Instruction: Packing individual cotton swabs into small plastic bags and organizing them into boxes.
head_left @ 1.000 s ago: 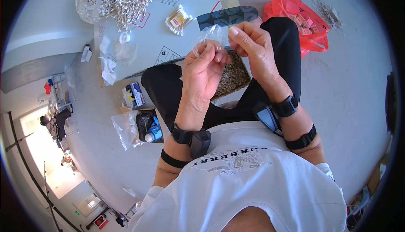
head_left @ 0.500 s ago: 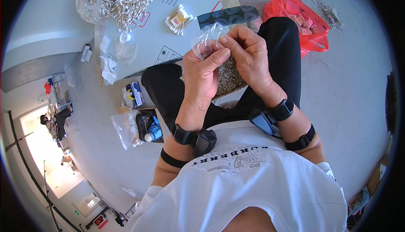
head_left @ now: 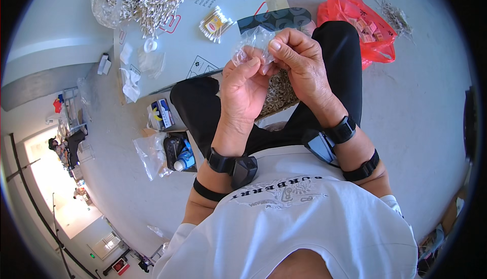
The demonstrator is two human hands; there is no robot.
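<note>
A small clear plastic bag [head_left: 252, 41] is pinched between my two hands above my lap. My left hand [head_left: 246, 89] grips its lower left part with thumb and fingers. At the bag's right edge, my right hand [head_left: 303, 66] pinches the film between thumb and forefinger. Below my hands, partly hidden by them, lies a box of loose cotton swabs [head_left: 278, 96] between my legs. Just beyond the bag, a bundle of cotton swabs [head_left: 216, 24] with a yellow and red label rests on the pale board [head_left: 187, 43].
A big heap of cotton swabs [head_left: 147, 0] spills from a clear bag at the far left. The red plastic bag [head_left: 332, 5] at the far right holds small pink packets. On the left floor stand a blue and white box [head_left: 161, 114] and a carton with a blue bottle [head_left: 185, 158].
My hands have moved slightly apart, the right one shifting a little to the right. The bag's film is spread wider between them.
</note>
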